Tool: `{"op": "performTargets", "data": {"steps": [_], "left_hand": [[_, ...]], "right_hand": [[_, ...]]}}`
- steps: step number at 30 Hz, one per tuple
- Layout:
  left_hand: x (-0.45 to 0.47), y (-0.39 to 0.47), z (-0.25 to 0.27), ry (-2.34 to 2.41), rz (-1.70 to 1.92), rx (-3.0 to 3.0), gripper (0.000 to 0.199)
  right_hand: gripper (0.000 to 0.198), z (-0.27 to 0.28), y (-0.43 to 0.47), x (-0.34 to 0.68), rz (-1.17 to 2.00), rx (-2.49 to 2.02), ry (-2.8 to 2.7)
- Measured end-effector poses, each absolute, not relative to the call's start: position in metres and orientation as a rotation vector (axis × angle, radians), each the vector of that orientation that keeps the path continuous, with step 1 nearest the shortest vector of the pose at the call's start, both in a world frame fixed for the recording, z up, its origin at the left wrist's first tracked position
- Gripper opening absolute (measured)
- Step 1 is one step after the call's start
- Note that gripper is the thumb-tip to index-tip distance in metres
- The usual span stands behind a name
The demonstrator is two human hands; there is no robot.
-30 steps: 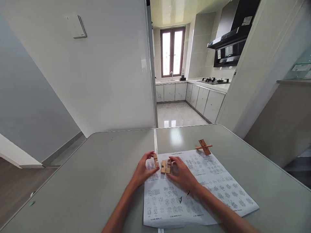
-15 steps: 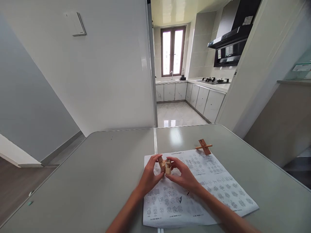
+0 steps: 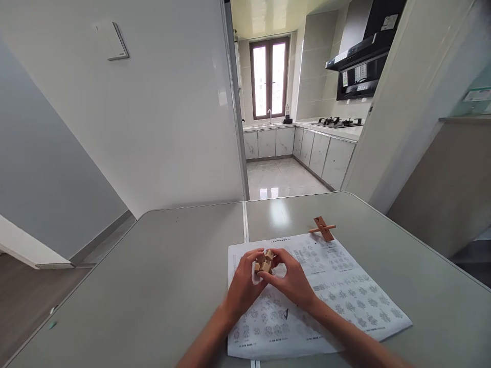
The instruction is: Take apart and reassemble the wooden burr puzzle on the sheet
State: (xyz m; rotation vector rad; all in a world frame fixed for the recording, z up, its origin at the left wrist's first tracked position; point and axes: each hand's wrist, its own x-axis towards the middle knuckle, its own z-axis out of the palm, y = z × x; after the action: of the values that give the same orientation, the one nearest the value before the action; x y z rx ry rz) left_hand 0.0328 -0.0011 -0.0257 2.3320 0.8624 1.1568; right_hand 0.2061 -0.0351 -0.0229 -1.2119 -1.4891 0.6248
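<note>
Small notched wooden puzzle pieces (image 3: 264,266) are bunched together between my hands, above the upper left part of a printed sheet (image 3: 345,286). My left hand (image 3: 244,282) curls around their left side, thumb below and fingers above. From the right, my right hand (image 3: 293,280) pinches them between thumb and fingertips. Fingers cover part of the pieces, so how they interlock is hard to make out. Rows of small puzzle diagrams fill the sheet.
A flat reddish wooden piece crossed by a thin wooden stick (image 3: 323,229) lies by the sheet's far right corner. The grey table (image 3: 153,286) has a seam down its middle. Past its far edge are a wall and a kitchen doorway.
The wooden pieces, which showed as two parts side by side, are now turned and bunched closer together. My left hand has moved slightly right and rotated over them.
</note>
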Motion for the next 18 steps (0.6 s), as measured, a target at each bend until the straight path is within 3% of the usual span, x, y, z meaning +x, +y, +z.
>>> {"op": "performTargets", "data": {"steps": [6, 15, 18], "left_hand": [[0.032, 0.000, -0.027, 0.807, 1.158, 2.498, 0.068], [0.035, -0.004, -0.015, 0.655, 1.095, 2.746, 0.064], [0.037, -0.008, -0.012, 0.618, 1.084, 2.780, 0.063]], "right_hand": [[0.036, -0.022, -0.037, 0.205, 0.537, -1.232, -1.542], [0.009, -0.015, -0.039, 0.207, 0.482, -1.287, -1.603], [0.009, -0.016, -0.039, 0.208, 0.474, -1.287, -1.615]]}}
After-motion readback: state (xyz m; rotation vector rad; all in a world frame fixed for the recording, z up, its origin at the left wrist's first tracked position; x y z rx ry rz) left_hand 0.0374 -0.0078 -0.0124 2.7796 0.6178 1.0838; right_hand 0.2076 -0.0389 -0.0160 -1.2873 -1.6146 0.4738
